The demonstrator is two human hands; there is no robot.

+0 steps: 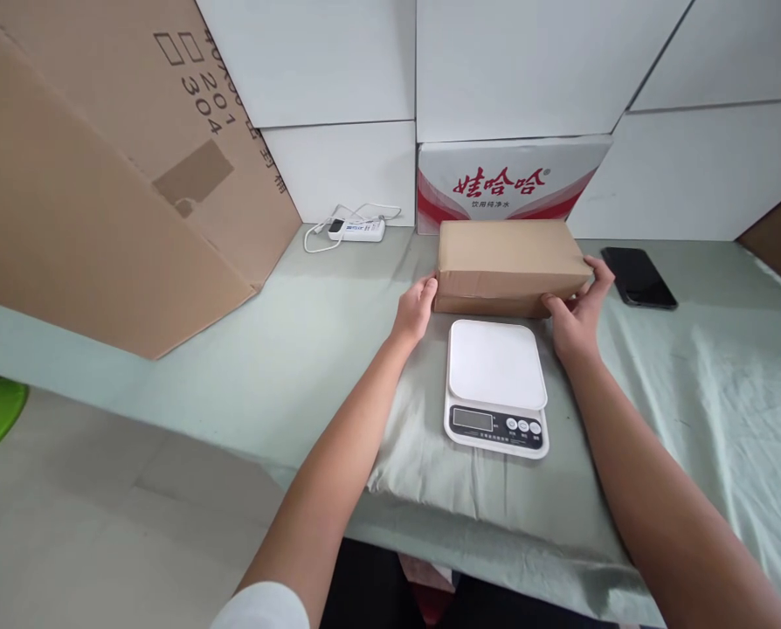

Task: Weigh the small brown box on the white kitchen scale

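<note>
A closed brown cardboard box is gripped at its two ends, just behind a white kitchen scale. My left hand presses against the box's left end, its fingers mostly hidden. At the right end, my right hand has its thumb on the front face and its fingers wrapped round the far corner. Nothing lies on the scale's white platform, and its small display looks blank. Whether the box's underside touches the cloth, I cannot tell.
Behind the box stands a white and red printed carton against white panels. A black phone lies to the right. A white device with a cable rests at the back left. One large cardboard sheet leans at the left. Pale green cloth covers the table.
</note>
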